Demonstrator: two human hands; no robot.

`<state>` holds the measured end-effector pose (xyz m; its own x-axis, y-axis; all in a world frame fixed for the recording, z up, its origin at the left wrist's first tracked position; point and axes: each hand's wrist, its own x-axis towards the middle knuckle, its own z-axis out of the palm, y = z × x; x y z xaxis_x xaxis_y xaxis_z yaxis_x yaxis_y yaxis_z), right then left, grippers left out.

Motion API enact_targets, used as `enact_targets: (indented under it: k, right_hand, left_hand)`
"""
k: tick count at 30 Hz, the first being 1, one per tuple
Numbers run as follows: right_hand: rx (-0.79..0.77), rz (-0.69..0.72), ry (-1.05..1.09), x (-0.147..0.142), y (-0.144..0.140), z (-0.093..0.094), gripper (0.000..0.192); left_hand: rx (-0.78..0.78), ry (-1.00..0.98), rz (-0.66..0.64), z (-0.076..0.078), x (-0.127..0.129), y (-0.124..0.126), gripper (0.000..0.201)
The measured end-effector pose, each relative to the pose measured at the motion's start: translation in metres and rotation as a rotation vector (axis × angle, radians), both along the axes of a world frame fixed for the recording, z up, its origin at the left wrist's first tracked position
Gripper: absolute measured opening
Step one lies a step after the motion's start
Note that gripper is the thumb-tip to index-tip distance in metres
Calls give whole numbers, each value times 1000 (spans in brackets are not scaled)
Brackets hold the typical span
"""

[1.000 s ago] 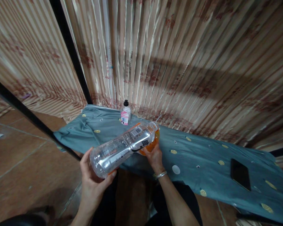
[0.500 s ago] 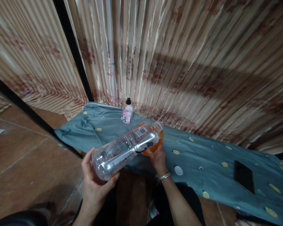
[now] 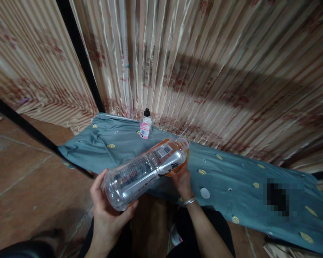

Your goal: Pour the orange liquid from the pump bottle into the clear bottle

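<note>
The clear bottle (image 3: 142, 175) is slanted in front of you over the near edge of the cloth (image 3: 218, 182), its base toward you, its neck pointing away to the right. Your left hand (image 3: 107, 211) is curled around the base, holding it. Your right hand (image 3: 181, 181) is bent beside the neck end, against something orange (image 3: 177, 169); its fingers are hidden, so you cannot tell their grip. Beyond, a small bottle (image 3: 145, 129) stands upright near the curtain (image 3: 161, 64).
</note>
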<state>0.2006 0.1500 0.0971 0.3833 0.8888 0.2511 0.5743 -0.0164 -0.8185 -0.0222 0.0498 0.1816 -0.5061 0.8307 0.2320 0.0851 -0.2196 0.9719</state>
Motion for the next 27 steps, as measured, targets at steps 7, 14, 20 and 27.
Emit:
enact_targets:
  k: [7,14,20,27]
  right_hand:
    - [-28,-4,6,-1,-1,5,75]
    - [-35,-23,-5,-1,1,5,77]
    - [-31,-22,9,-1,2,5,81]
    - [-21,-1,4,1,2,5,77]
  left_hand:
    - [23,21,-18,0,-1,0,98]
    - [5,13,-3,1,1,-1,99]
    - [14,-8,-15,1,3,0,101]
    - [21,13,-14,3,2,0,99]
